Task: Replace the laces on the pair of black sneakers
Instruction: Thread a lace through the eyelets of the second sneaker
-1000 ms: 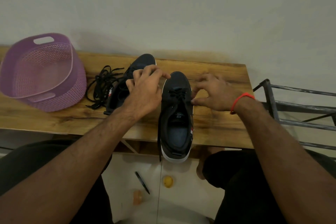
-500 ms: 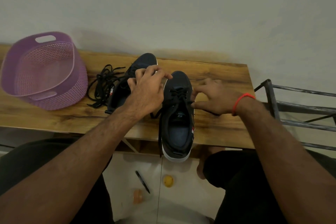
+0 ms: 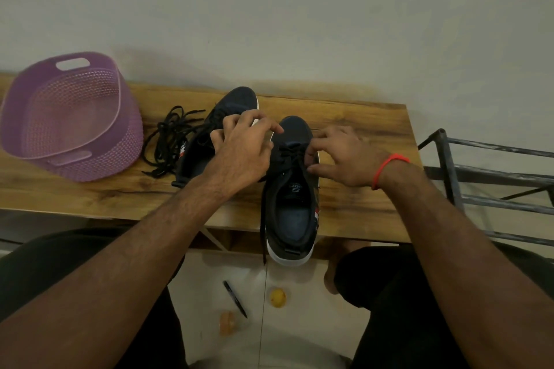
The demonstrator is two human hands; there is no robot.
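Observation:
One black sneaker (image 3: 292,207) with a white sole lies toe away from me on the wooden table (image 3: 359,213), its heel over the front edge. A black lace (image 3: 292,151) crosses its upper eyelets. My left hand (image 3: 242,153) curls over the left eyelet row and holds a strand of the lace, whose end hangs down the shoe's left side. My right hand (image 3: 344,156), with a red wristband, pinches the lace at the right eyelets. The second sneaker (image 3: 233,102) lies behind my left hand, mostly hidden. A pile of loose black laces (image 3: 171,141) lies left of it.
A purple plastic basket (image 3: 69,117) stands tilted at the table's left end. A dark metal rack (image 3: 479,177) is to the right of the table. On the floor below lie a pen (image 3: 235,298), a yellow ball (image 3: 277,296) and an orange object (image 3: 227,322).
My right hand's fingers have closed in onto the lace at the right eyelets. The strand below my left hand has dropped and now hangs along the shoe's left side.

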